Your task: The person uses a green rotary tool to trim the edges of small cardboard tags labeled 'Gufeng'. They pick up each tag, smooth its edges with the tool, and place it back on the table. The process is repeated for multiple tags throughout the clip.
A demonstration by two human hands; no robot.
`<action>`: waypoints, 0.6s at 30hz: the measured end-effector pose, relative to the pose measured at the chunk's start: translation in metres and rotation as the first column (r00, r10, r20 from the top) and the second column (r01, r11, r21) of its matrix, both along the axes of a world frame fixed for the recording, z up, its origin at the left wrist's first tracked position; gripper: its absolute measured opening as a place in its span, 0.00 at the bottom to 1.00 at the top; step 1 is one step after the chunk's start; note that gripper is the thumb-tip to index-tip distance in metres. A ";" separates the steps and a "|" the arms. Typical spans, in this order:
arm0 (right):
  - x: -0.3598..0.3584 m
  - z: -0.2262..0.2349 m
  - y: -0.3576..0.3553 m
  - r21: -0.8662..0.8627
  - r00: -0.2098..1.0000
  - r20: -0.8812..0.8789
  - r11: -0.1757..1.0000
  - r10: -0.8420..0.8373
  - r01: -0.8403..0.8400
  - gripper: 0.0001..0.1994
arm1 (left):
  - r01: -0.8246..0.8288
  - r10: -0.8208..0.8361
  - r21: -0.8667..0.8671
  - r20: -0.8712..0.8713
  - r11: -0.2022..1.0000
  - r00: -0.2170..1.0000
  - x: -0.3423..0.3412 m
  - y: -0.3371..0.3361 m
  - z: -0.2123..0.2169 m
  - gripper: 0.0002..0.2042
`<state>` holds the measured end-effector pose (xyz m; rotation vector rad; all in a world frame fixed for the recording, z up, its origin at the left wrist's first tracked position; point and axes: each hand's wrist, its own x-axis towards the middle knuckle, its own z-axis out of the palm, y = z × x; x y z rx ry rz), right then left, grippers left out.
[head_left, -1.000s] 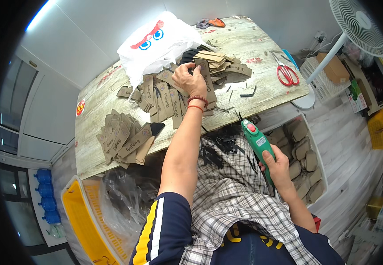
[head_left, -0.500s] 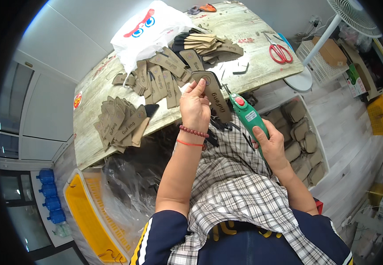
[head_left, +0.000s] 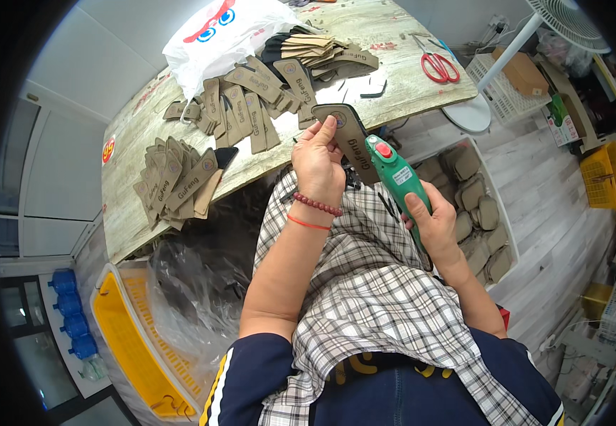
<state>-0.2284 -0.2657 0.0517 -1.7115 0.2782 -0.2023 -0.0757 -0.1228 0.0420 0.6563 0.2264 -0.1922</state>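
Observation:
My left hand (head_left: pixel 320 157) pinches a brown insole (head_left: pixel 351 135) near its rounded end, thumb on top. The insole has a dark rim, a round emblem and dark print, and hangs tilted just off the table's front edge. In my right hand (head_left: pixel 432 221) is a green handheld electric cutter (head_left: pixel 396 172) with a red button, gripped round its body. Its front end meets the insole's right edge; the blade itself is hidden. To the left on the table lie a fanned heap of insoles (head_left: pixel 173 181) and, behind the insole I hold, further loose insoles (head_left: pixel 253 122).
On the worn table (head_left: pixel 137 142) are a white plastic bag (head_left: pixel 233 35), red-handled scissors (head_left: pixel 439 68) and small offcuts (head_left: pixel 373 88). A white crate (head_left: pixel 515 245) of brown rounded pieces stands at lower right. A yellow basket (head_left: pixel 127 341) is at lower left, a fan (head_left: pixel 510 64) at far right.
The cutter's front end has come up against the insole's right edge, where a gap and its metal tip showed before. The whole view has shifted slightly; both hands keep their grips.

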 end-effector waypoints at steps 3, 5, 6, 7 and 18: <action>0.000 0.003 0.000 0.007 1.000 -0.004 1.000 0.009 -0.009 0.24 | 0.045 -0.046 0.036 0.012 0.998 0.999 -0.002 0.003 -0.007 0.06; 0.001 0.006 -0.001 0.009 1.000 -0.005 1.000 0.022 -0.022 0.23 | 0.068 -0.069 0.045 0.019 0.997 0.997 -0.005 0.003 -0.007 0.06; 0.001 0.009 -0.001 0.009 1.000 -0.007 1.000 0.030 -0.030 0.23 | 0.081 -0.082 0.049 0.022 0.996 0.996 -0.007 0.003 -0.007 0.06; 0.002 0.012 -0.001 0.009 0.999 -0.008 0.999 0.038 -0.037 0.22 | 0.089 -0.091 0.055 0.022 0.994 0.996 -0.009 0.003 -0.005 0.05; 0.000 0.021 -0.007 0.031 0.996 -0.061 0.997 0.071 -0.069 0.23 | 0.009 -0.065 0.291 0.185 0.957 0.981 -0.007 0.013 0.006 0.04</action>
